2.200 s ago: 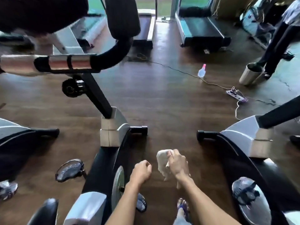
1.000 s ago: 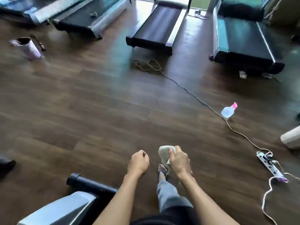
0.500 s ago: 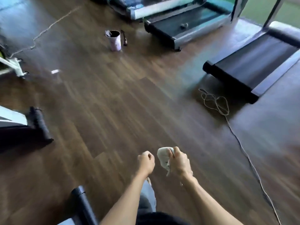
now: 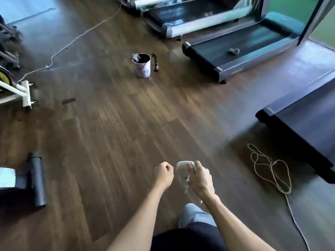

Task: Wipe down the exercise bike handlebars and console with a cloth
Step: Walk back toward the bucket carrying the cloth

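Lower centre of frame: left hand (image 4: pixel 164 175) curled into an empty fist, forearm extended forward; just beside it to the right, right hand (image 4: pixel 199 178) gripping a bunched white cloth (image 4: pixel 182 172), fingers wrapped round it, above the wood floor (image 4: pixel 108 133)

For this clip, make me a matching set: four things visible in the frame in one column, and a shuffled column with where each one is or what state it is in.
Things:
1. cloth
2. left hand
3. pink cup
4. coiled cord

Places or states:
A. standing upright on the floor, far centre
B. curled into a fist, holding nothing
C. lying loose on the floor beside a treadmill, at right
D. bunched in the grip of the right hand

Pairs: 1-D, 2-B, 3-A, 4-C
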Available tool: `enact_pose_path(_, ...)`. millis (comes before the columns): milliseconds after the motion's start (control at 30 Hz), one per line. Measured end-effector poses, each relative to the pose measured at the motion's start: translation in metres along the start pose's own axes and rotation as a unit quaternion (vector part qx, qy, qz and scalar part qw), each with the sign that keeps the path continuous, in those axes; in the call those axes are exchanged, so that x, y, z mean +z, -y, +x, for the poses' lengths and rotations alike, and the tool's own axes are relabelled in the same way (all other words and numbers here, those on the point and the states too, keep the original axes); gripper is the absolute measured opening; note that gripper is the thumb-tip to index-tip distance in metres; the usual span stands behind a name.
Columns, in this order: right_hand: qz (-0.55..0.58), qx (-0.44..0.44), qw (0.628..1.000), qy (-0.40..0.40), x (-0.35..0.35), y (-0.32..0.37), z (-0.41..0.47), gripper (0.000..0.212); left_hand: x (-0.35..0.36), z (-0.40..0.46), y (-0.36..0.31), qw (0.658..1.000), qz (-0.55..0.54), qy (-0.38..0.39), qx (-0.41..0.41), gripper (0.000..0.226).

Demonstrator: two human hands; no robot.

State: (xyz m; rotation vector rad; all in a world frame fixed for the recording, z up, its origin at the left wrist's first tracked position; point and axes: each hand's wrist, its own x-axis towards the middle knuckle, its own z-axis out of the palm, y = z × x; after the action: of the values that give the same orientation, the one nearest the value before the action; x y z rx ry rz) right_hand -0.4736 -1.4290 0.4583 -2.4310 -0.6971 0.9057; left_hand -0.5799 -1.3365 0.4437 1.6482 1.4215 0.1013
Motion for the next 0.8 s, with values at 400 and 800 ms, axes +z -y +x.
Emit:
enact_pose_path(400,-0.040,-0.044,0.996,0.064,-0.069,0.230,0.371,0.030,-0.085,0.360,-0.187,0.997,-0.028,-0.064,-0.042,0.023)
enact_pose_path(800,-0.050,-0.081,0.992,0.079,-0.054,0.467,0.677,0.027,-0.212,0.710,-0.285,0.994,-0.035,-0.074,-0.066,0.023)
